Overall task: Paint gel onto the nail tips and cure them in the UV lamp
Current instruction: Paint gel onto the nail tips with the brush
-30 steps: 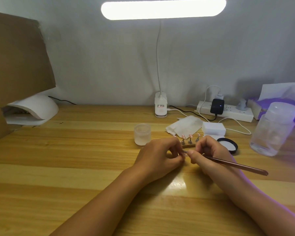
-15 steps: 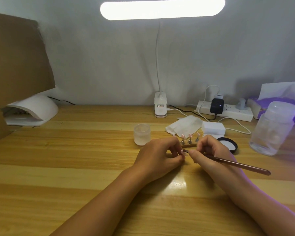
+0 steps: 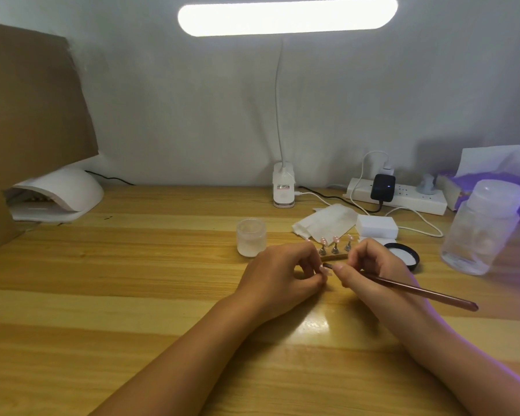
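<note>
At the middle of the wooden table my left hand [image 3: 278,276] pinches a small nail tip [image 3: 325,270] on its stand between curled fingers. My right hand [image 3: 370,270] grips a thin brown brush [image 3: 418,291] like a pen, its bristle end touching that nail tip. Just behind the hands, several pink nail tips [image 3: 334,244] stand on metal holders along a wooden strip. An open frosted gel jar [image 3: 250,237] sits to the left of them, and its black lid [image 3: 404,256] lies to the right. The white UV lamp [image 3: 57,195] stands at the far left.
A clip-on desk lamp [image 3: 283,190] shines from the back centre. A power strip [image 3: 398,197] with cables, folded wipes [image 3: 327,220], a white block [image 3: 376,226] and a clear plastic bottle [image 3: 482,228] occupy the right. A cardboard sheet [image 3: 30,115] leans at the left.
The brush tip has slid a little across the pinched nail tip. Both hands otherwise stay in the same place.
</note>
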{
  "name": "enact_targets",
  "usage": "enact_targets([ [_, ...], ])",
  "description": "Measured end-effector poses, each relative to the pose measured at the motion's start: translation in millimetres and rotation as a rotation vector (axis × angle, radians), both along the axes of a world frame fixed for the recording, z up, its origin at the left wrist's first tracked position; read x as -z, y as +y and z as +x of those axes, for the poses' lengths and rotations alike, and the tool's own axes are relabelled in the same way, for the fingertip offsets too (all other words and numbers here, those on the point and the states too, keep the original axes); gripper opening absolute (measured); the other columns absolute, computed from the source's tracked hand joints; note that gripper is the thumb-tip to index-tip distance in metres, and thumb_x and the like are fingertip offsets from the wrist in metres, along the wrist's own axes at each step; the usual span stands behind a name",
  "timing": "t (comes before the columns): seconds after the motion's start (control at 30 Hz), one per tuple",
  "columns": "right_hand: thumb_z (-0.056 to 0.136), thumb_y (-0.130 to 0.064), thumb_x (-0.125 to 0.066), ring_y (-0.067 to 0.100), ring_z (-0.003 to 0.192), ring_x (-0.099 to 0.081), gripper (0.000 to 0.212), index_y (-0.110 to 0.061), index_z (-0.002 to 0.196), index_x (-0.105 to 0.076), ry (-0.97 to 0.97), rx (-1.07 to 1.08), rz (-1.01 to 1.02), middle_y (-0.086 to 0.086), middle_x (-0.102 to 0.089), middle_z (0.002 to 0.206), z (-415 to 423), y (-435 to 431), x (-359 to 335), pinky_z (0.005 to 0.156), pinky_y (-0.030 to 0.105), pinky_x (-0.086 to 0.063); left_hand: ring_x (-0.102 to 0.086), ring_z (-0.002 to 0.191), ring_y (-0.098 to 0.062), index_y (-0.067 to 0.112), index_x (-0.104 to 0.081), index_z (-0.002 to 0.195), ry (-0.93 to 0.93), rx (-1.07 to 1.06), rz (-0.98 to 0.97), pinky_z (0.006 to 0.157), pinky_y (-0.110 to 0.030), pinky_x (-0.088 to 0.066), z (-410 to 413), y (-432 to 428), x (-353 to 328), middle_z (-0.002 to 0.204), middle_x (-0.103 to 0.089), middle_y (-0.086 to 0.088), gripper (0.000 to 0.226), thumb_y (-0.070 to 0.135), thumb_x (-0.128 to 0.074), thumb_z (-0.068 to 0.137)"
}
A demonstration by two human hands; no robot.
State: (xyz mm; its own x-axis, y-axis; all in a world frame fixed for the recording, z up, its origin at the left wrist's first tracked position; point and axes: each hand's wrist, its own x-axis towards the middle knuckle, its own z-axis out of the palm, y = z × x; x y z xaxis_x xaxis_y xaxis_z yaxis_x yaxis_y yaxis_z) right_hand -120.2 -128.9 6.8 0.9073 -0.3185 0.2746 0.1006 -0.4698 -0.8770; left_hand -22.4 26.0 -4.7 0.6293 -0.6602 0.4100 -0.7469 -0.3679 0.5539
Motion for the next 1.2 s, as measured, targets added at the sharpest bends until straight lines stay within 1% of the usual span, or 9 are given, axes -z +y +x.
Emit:
enact_targets([
  [0.2, 0.083, -0.016, -0.068, 0.011, 0.065, -0.050, 0.016, -0.018, 0.079, -0.053, 0.060, 0.012, -0.100, -0.001, -0.056, 0.071, 2.6, 2.8, 0.8, 0.059, 0.026, -0.043, -0.053, 0.067, 0.006, 0.035, -0.064, 0.084, -0.013, 0.002, -0.008, 0.059, -0.021, -0.040, -0.4, 0.1, -0.6, 0.076, -0.062, 0.019, 0.008, 0.034, -0.072, 0.083],
  [0.33, 0.079, -0.021, -0.068, 0.005, 0.057, -0.044, 0.015, -0.017, 0.078, -0.054, 0.033, 0.025, -0.084, -0.004, -0.051, 0.065, 0.4, 2.7, 1.0, 0.055, 0.025, -0.038, -0.054, 0.069, 0.004, 0.033, -0.067, 0.086, -0.022, 0.006, -0.018, 0.060, -0.020, -0.041, -1.0, 0.0, -1.1, 0.077, -0.063, 0.018, 0.006, 0.033, -0.072, 0.083],
  [0.4, 0.082, -0.017, -0.069, 0.004, 0.059, -0.048, 0.013, -0.018, 0.079, -0.056, 0.013, 0.036, -0.030, -0.002, -0.055, 0.068, -0.5, 1.5, 0.4, 0.057, 0.025, -0.041, -0.056, 0.071, 0.001, 0.031, -0.069, 0.086, -0.015, 0.007, -0.025, 0.061, -0.021, -0.042, -0.8, 0.3, -1.3, 0.078, -0.064, 0.017, 0.005, 0.032, -0.073, 0.083],
  [0.57, 0.084, -0.027, -0.071, 0.011, 0.073, -0.062, 0.013, -0.023, 0.084, -0.059, 0.032, 0.018, -0.032, 0.000, -0.066, 0.078, 0.2, 2.6, 0.2, 0.067, 0.029, -0.052, -0.054, 0.069, 0.003, 0.030, -0.068, 0.087, -0.033, -0.002, -0.023, 0.061, -0.023, -0.046, 0.1, 0.1, -0.8, 0.079, -0.064, 0.017, 0.006, 0.031, -0.073, 0.083],
  [0.77, 0.077, -0.025, -0.067, 0.008, 0.060, -0.047, 0.015, -0.019, 0.077, -0.053, 0.075, 0.029, -0.112, -0.003, -0.055, 0.067, 0.5, 5.5, -1.5, 0.059, 0.033, -0.043, -0.056, 0.074, 0.000, 0.032, -0.067, 0.086, -0.039, 0.000, -0.029, 0.063, -0.025, -0.046, -0.1, -0.3, -0.2, 0.079, -0.063, 0.018, 0.006, 0.033, -0.072, 0.084],
  [0.87, 0.077, -0.021, -0.066, 0.003, 0.055, -0.044, 0.014, -0.019, 0.076, -0.053, 0.049, 0.054, -0.093, -0.006, -0.052, 0.063, -0.8, 4.3, 0.3, 0.058, 0.030, -0.040, -0.057, 0.075, 0.001, 0.029, -0.068, 0.087, -0.049, -0.009, -0.058, 0.061, -0.018, -0.040, -0.3, -0.6, -1.1, 0.078, -0.063, 0.017, 0.004, 0.030, -0.071, 0.085],
  [0.97, 0.083, -0.017, -0.068, -0.001, 0.061, -0.052, 0.014, -0.023, 0.079, -0.055, 0.009, 0.113, -0.047, -0.009, -0.057, 0.068, -0.3, 2.5, 2.5, 0.059, 0.026, -0.043, -0.056, 0.070, -0.003, 0.029, -0.070, 0.088, -0.051, -0.111, -0.142, 0.059, -0.023, -0.042, 0.1, -0.8, -1.7, 0.070, -0.060, 0.014, 0.002, 0.030, -0.070, 0.086],
  [1.07, 0.085, -0.024, -0.068, -0.004, 0.065, -0.056, 0.012, -0.025, 0.083, -0.056, -0.030, 0.140, -0.040, -0.007, -0.060, 0.072, 1.2, 3.3, 2.9, 0.058, 0.021, -0.042, -0.046, 0.057, -0.007, 0.032, -0.068, 0.084, 0.006, -0.236, -0.205, 0.056, -0.030, -0.039, 3.6, 0.0, -1.2, 0.056, -0.047, 0.011, 0.004, 0.030, -0.070, 0.086],
  [1.2, 0.088, -0.031, -0.066, 0.005, 0.059, -0.056, 0.013, -0.025, 0.085, -0.055, -0.057, 0.146, -0.057, -0.001, -0.063, 0.067, 1.2, 5.0, 3.3, 0.058, 0.025, -0.045, -0.039, 0.053, -0.007, 0.035, -0.065, 0.077, 0.137, -0.302, -0.229, 0.056, -0.029, -0.032, 10.2, 1.4, -1.0, 0.053, -0.040, 0.010, 0.012, 0.030, -0.071, 0.086],
])
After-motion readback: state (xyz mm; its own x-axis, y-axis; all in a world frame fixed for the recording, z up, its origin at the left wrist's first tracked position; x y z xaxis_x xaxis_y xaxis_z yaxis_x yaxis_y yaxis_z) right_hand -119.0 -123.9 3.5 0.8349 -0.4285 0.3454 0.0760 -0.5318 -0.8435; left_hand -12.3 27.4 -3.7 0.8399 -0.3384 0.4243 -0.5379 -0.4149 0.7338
